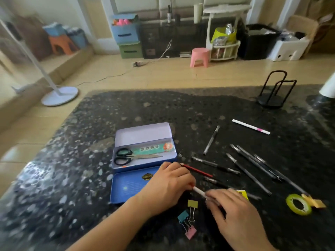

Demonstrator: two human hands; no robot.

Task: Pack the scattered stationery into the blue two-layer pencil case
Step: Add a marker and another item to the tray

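The blue pencil case (126, 189) lies open on the dark speckled table, its lilac lid (143, 133) folded back. Its middle tray (145, 165) holds black-handled scissors (125, 156) and a green ruler (150, 149). My left hand (168, 185) rests over the case's front right corner, fingers curled at a red pencil (198, 171). My right hand (235, 212) pinches a white pen (198, 192) that points toward the left hand. Several black pens (250, 171) lie scattered to the right, and a white marker (251, 126) lies further back.
Three binder clips, olive (192, 203), teal (183, 215) and pink (190, 232), lie between my forearms. A green tape roll (299, 204) and a gold clip (315, 202) sit at the right. A black wire stand (273, 91) is at the far right corner.
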